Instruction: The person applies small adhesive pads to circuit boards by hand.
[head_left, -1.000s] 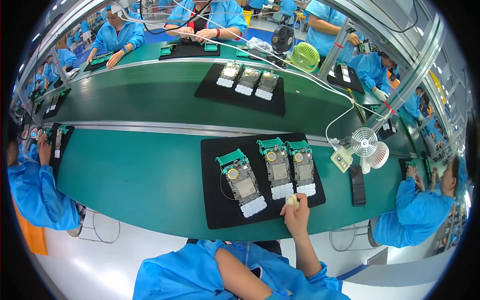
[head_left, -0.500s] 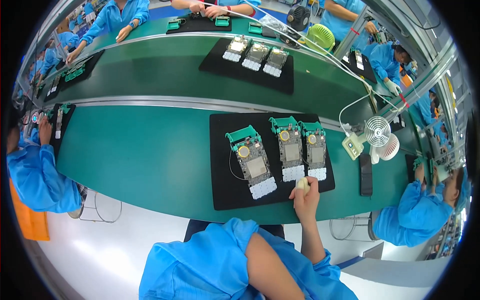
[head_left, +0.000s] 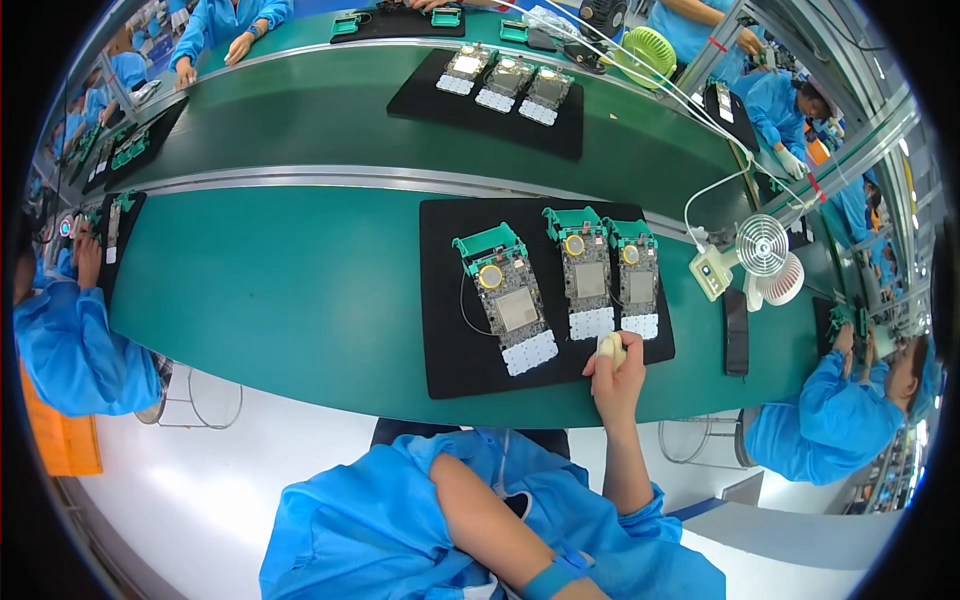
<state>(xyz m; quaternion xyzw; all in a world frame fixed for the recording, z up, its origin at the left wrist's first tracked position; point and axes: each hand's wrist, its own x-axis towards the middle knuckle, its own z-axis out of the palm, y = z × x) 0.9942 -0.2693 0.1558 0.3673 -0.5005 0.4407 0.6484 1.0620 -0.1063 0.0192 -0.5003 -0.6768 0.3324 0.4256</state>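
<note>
My right hand [head_left: 617, 380] is closed at the near edge of the black mat [head_left: 460, 375], with pale covers on its fingertips. Whether anything is pinched in the fingers is hidden. It is nearest to the white key pads of the middle circuit board [head_left: 587, 275] and the right circuit board [head_left: 638, 285]. A third circuit board [head_left: 515, 300] lies apart on the left, tilted, a thin wire along its side. Each has a green plastic frame at its far end and a round yellow-rimmed part. My left forearm, with a blue wristband [head_left: 555, 580], crosses my body; that hand is out of view.
A white double fan [head_left: 762, 250] stands on the right, a dark phone [head_left: 735, 335] in front of it. Across a metal rail, another black mat [head_left: 425, 100] bears three boards. Co-workers in blue sit left [head_left: 85, 345] and right [head_left: 830, 420]; others work at the far side.
My left forearm has swung down and toward the right, bringing its wristband into view. My right hand stays by the boards, fingers still closed. The whole view has shifted slightly.
</note>
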